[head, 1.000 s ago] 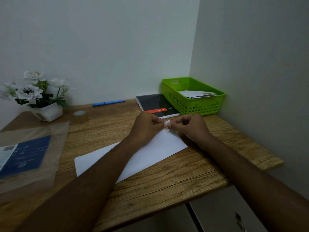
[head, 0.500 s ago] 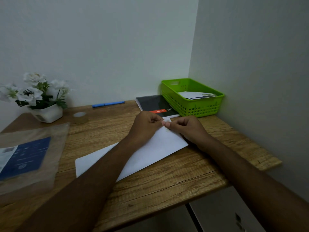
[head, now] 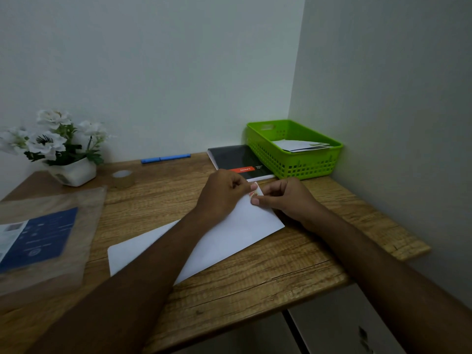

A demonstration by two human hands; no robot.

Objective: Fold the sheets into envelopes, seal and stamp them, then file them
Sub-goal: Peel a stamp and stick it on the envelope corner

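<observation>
The envelope (head: pixel 242 231) lies flat on the tabletop (head: pixel 255 277). The left hand (head: pixel 222 192) and the right hand (head: pixel 286 198) both pinch a little stamp (head: pixel 255 192) at its far corner. A few more already lie in the basket (head: pixel 293 164). This one is not filed yet.

The brown wooden desk top (head: pixel 255 284) has a streaked, rough-looking grain and a matt finish. On it, the long white paper envelope (head: pixel 229 238) is smooth and matt. The small printed paper stamp (head: pixel 255 192) sits at its far right corner. At far right, the lime-green plastic basket with latticed walls (head: pixel 301 164) is smooth with a soft sheen. The black notebook (head: pixel 237 159) beside it has a matt cover. The clear plastic sleeve (head: pixel 84 226) at near left is thin, creased, faintly glossy film. The square white pot (head: pixel 76 172) at far left looks smooth. The roll of tape (head: pixel 123 178) is translucent.
</observation>
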